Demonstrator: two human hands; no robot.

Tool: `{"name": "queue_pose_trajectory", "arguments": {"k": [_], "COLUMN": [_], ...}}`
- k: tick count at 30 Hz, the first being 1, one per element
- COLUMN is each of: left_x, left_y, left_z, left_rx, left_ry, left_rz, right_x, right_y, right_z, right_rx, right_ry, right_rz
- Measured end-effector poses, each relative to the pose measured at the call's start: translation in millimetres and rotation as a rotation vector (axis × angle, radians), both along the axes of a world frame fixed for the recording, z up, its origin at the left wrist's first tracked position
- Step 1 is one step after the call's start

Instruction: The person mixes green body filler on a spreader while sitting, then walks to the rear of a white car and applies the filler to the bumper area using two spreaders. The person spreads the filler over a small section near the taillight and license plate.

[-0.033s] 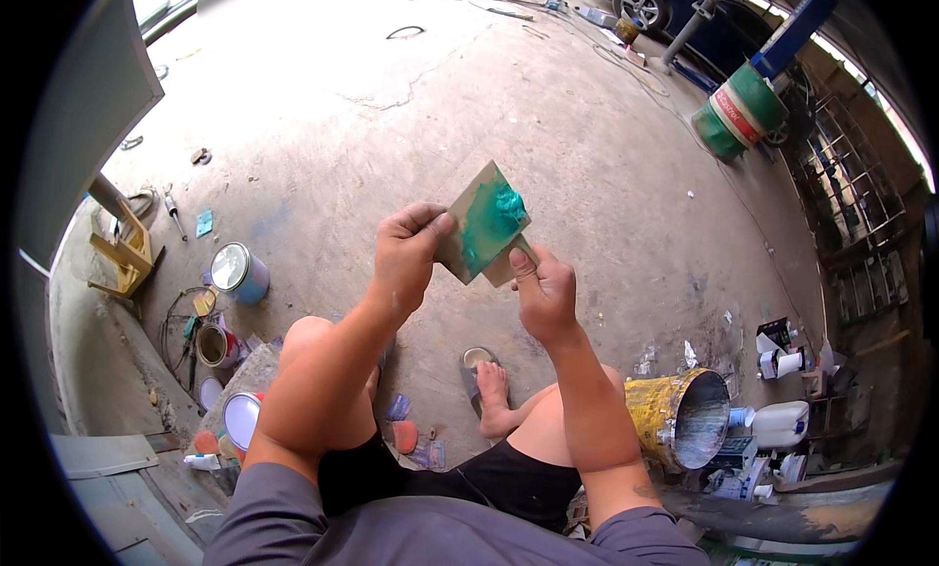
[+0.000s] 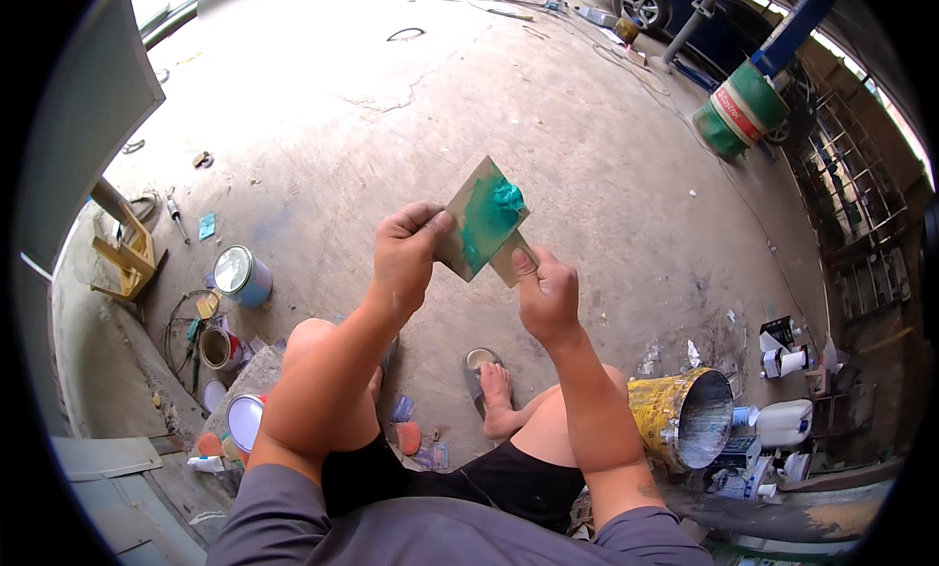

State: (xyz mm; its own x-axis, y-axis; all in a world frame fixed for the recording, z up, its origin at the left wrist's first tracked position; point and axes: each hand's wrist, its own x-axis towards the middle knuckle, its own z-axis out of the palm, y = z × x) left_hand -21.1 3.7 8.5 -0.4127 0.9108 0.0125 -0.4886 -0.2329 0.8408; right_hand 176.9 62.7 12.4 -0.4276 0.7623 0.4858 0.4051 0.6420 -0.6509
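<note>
My left hand (image 2: 411, 241) pinches a flat, beige, square putty spreader (image 2: 466, 196) by its left edge, thumb on top. Green putty (image 2: 506, 198) is smeared across its face, with a thick lump near the far right corner. A second beige spreader (image 2: 511, 262) is gripped in my right hand (image 2: 550, 290), the thumb lying along it. Its far end passes behind the first spreader's lower right edge, so that part is hidden. Both spreaders are held up over the concrete floor in front of my knees.
On the left stand a lidded paint can (image 2: 243, 275), an open can (image 2: 219, 347) and a yellow stand (image 2: 132, 258). A paint-stained yellow bucket (image 2: 653, 414) lies tipped by my right knee, near a white jug (image 2: 783, 423). Farther off are a green drum (image 2: 729, 134) and a blue car (image 2: 685, 23).
The spreader in my right hand has shifted very slightly to the right against the other one. Otherwise the hands stay as they were.
</note>
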Motion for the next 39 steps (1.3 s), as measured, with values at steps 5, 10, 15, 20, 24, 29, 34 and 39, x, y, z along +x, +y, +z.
{"name": "queue_pose_trajectory", "arguments": {"k": [5,10,15,20,24,29,34,39], "left_x": [13.6,33.0,23.2,7.6,-0.5,6.7,-0.6,0.0], "left_y": [3.0,-5.0,-8.4,-6.0,-2.2,-1.6,-1.1,1.5], "left_z": [-3.3,-0.9,5.6,4.8,4.5,-0.2,0.4,4.2], "left_rx": [0.072,0.163,0.247,0.196,0.081,-0.021,0.042,0.048], "left_ry": [0.467,0.693,0.790,0.485,0.211,0.184,0.088,-0.114], "left_rz": [0.251,0.319,0.449,0.470,0.130,0.008,0.102,0.114], "right_x": [-3.0,-37.1,-37.3,-14.5,5.6,12.3,20.2,23.7], "right_y": [-9.1,-31.8,-41.5,-23.4,3.1,-8.8,2.8,-8.0], "right_z": [9.8,-19.8,-31.5,-17.4,-1.1,11.8,7.5,19.1], "right_rx": [0.193,0.371,0.261,0.157,-0.212,-0.177,-0.242,-0.846], "right_ry": [0.136,-0.047,-0.111,0.098,0.717,0.238,0.192,0.814], "right_rz": [-0.262,-0.041,0.060,-0.128,-0.017,0.091,-0.074,0.178]}}
